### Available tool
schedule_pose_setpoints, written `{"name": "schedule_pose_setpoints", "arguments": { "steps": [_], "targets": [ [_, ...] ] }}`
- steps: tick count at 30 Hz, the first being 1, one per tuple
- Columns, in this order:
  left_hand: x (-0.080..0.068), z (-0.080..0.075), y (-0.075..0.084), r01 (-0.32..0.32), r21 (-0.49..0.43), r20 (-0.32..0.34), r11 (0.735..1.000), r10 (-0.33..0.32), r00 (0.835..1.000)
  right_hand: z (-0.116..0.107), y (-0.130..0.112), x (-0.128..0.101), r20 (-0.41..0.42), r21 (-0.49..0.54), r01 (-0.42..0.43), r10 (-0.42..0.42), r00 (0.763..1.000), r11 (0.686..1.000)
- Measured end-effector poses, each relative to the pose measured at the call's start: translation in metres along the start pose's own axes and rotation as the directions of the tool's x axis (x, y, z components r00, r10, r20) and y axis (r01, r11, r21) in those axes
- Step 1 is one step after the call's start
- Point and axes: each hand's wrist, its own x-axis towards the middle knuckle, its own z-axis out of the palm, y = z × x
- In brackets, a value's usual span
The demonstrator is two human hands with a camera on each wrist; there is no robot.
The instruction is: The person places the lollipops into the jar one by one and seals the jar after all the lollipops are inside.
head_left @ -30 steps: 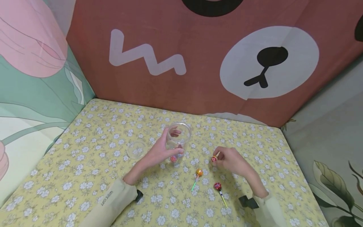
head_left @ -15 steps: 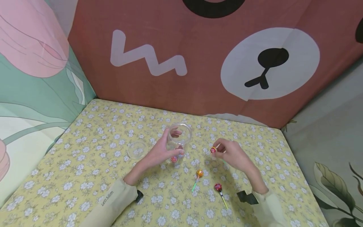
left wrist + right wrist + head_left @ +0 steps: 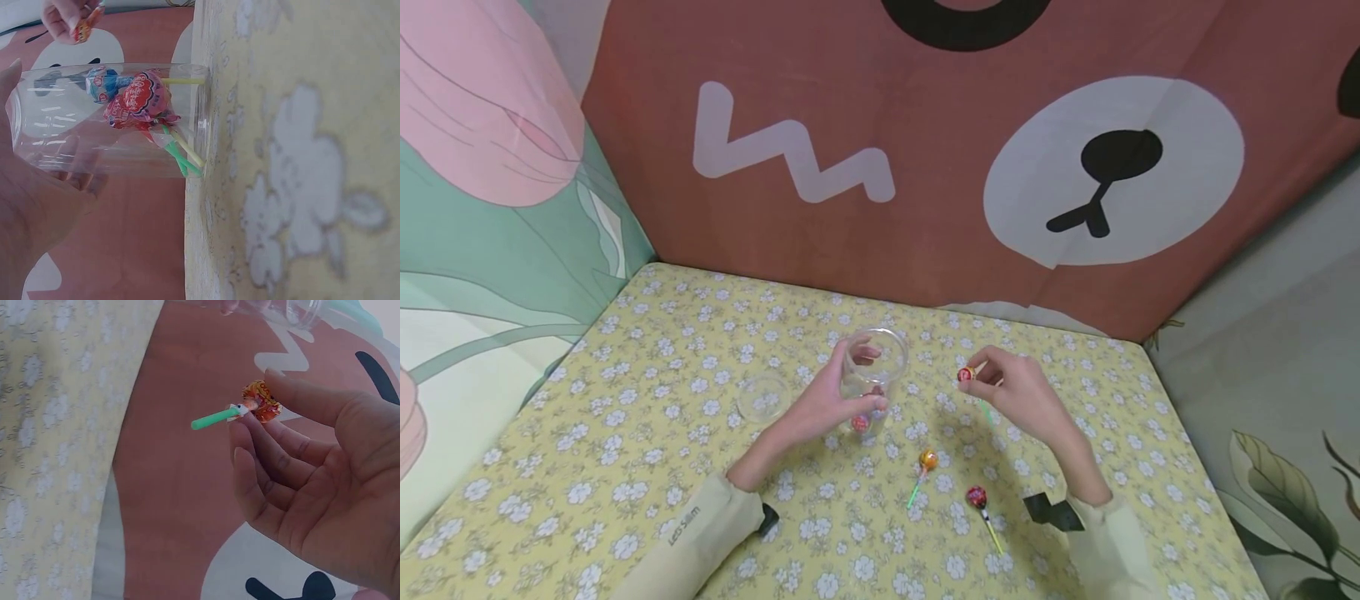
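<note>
My left hand (image 3: 823, 400) grips a clear plastic jar (image 3: 880, 354) that stands upright and uncovered on the table. Inside the jar, the left wrist view shows several lollipops: a pink one (image 3: 145, 97), a blue one (image 3: 102, 85) and others, with green and yellow sticks at the bottom. Right of the jar and raised off the table, my right hand (image 3: 1018, 396) pinches an orange-and-red lollipop (image 3: 261, 401) by its wrapped head; its green stick (image 3: 215, 417) points away from the fingers. On the table lie an orange lollipop (image 3: 928, 460) and a dark red lollipop (image 3: 977, 497).
A round clear lid (image 3: 763, 397) lies flat left of the jar, close to my left forearm. The flowered yellow tablecloth (image 3: 647, 467) covers the table. Behind it hangs a brown bear-print cloth (image 3: 925, 242), with printed cloths at both sides.
My right hand has lifted the pinched lollipop higher off the table and moved it farther from me; its green stick now shows below the hand. The left hand and jar stay in place.
</note>
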Motion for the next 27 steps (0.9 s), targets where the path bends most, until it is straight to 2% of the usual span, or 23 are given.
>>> {"name": "schedule_pose_setpoints", "arguments": {
  "steps": [7,15,19,22,27],
  "targets": [
    [0.000,0.000,0.000,0.009,-0.002,-0.005,1.000,-0.009,1.000,-0.006,-0.012,0.005,-0.081,-0.011,0.019,-0.019,0.997,1.000],
    [0.000,0.001,0.000,0.003,0.001,-0.005,1.000,-0.003,1.000,-0.009,-0.024,0.009,-0.208,0.026,0.048,-0.042,0.977,0.999],
    [0.000,0.001,0.000,0.000,0.003,-0.004,1.000,0.000,1.000,-0.011,-0.032,0.013,-0.281,0.037,0.066,-0.052,0.958,0.997],
    [0.000,0.001,0.000,0.002,0.002,-0.002,1.000,-0.002,1.000,-0.013,-0.037,0.016,-0.345,0.053,0.104,-0.080,0.935,0.993],
    [0.000,0.001,0.002,0.006,-0.002,-0.001,1.000,-0.006,1.000,-0.015,-0.047,0.020,-0.423,0.121,0.155,-0.090,0.902,0.981]
  ]
}}
